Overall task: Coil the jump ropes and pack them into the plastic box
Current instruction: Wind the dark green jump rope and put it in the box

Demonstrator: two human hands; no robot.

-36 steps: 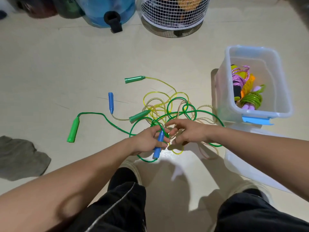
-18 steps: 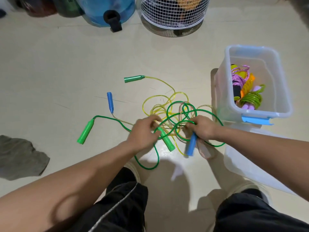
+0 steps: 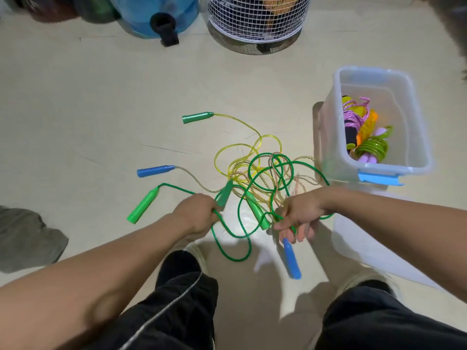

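Note:
Three jump ropes lie tangled on the floor: a green rope (image 3: 255, 170), a yellow rope (image 3: 242, 137) with dark green handles, and a beige rope (image 3: 199, 183) with blue handles. My left hand (image 3: 197, 213) grips the green rope near a dark green handle (image 3: 225, 189). My right hand (image 3: 300, 213) grips rope strands, and a blue handle (image 3: 292, 258) hangs below it. A light green handle (image 3: 257, 210) lies between my hands. The clear plastic box (image 3: 417, 147) at the right holds coiled ropes.
Loose handles lie to the left: light green (image 3: 142, 205), blue (image 3: 155, 171), dark green (image 3: 197, 117). The box's lid (image 3: 374, 251) lies on the floor under my right arm. A grey cloth (image 3: 27, 238) is at the left edge. A wire basket (image 3: 255, 18) and a blue jug (image 3: 156, 13) stand at the back.
Both hands drew back toward me, pulling the ropes along. The blue handle now hangs lower under my right hand. The loose blue handle on the floor swung round and slid closer.

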